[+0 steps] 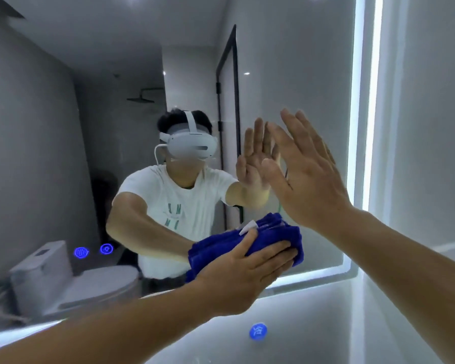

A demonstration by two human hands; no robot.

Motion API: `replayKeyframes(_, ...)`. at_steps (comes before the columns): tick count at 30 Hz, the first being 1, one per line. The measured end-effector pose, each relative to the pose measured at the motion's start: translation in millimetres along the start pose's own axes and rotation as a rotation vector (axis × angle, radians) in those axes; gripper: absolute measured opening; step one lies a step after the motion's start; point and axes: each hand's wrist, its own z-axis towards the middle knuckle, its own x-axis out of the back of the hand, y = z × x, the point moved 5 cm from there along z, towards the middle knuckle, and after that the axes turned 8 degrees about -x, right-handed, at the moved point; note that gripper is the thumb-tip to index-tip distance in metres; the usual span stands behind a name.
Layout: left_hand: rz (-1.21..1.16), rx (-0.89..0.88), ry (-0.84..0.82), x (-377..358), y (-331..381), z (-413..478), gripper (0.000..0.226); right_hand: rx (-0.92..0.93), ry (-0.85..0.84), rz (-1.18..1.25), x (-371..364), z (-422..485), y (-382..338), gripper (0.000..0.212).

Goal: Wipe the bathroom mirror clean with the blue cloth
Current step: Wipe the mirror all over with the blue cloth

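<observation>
The bathroom mirror (pixel 63 127) fills most of the view, with a lit strip along its right and bottom edges. My left hand (pixel 244 274) presses the folded blue cloth (pixel 268 237) flat against the glass near the mirror's lower right, fingers straight over the cloth. A white tag sticks out of the cloth's top. My right hand (pixel 307 174) is raised above the cloth with fingers straight, its fingertips at or very near the glass. It holds nothing. The mirror shows a person in a white shirt and headset.
Two blue lit touch buttons (pixel 92 251) glow on the mirror's lower left. A round blue sticker (pixel 258 331) sits on the white surface below the mirror. A toilet (pixel 71 282), shower head and black-framed glass door appear as reflections. A white wall stands to the right.
</observation>
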Motion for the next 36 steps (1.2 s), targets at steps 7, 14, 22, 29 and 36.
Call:
replayKeyframes(7, 0.064, -0.150, -0.068, -17, 37, 0, 0.074, 0.007, 0.001, -0.052, -10, -39, 29, 0.053)
replayKeyframes(14, 0.070, -0.151, -0.063, -16, 36, 3, 0.074, -0.011, -0.055, -0.053, -12, -46, 43, 0.056)
replayKeyframes(22, 0.082, -0.171, -0.101, -6, 18, 16, 0.061, -0.016, -0.052, 0.002, 21, -3, 36, 0.060)
replayKeyframes(29, 0.201, -0.202, -0.093, 25, -55, 40, 0.068, 0.022, 0.038, 0.012, 48, 30, 38, 0.059)
replayKeyframes(36, 0.171, -0.042, 0.098, 101, -170, 76, 0.079, 0.037, 0.105, 0.025, 63, 72, 33, 0.053)
